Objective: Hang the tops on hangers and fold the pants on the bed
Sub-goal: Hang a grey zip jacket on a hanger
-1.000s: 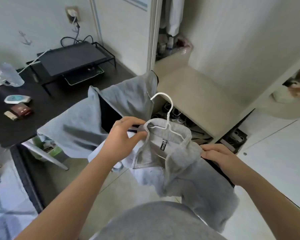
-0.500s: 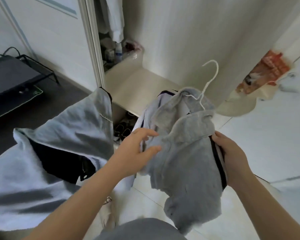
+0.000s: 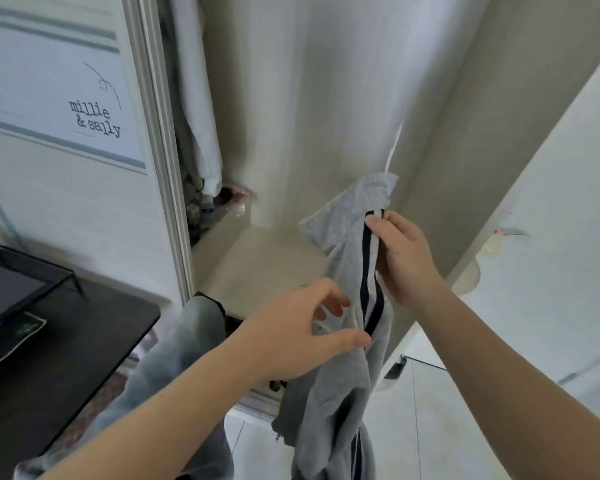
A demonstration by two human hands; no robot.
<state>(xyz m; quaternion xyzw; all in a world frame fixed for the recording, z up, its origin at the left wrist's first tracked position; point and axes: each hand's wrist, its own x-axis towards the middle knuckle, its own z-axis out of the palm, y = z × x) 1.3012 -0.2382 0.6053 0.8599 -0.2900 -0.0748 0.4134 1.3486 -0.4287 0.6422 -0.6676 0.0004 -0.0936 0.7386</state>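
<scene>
A grey top with a dark and white side stripe hangs on a white hanger, whose hook rises blurred above the collar. My right hand grips the top at its striped shoulder edge and holds it up in front of the wardrobe opening. My left hand is just left of the hanging fabric, fingers spread and loosely curved, with the thumb touching the cloth near the stripe. A second grey garment trails over my left forearm towards the lower left.
The open wardrobe has a beige shelf and white clothes hanging at its left. A sliding door stands on the left, a white door on the right. A dark desk with a black stand sits lower left.
The view has swung up and to the right towards the wardrobe. My right hand has raised the top on its hanger higher, and the top now hangs narrow and edge-on. My left hand has opened beside it.
</scene>
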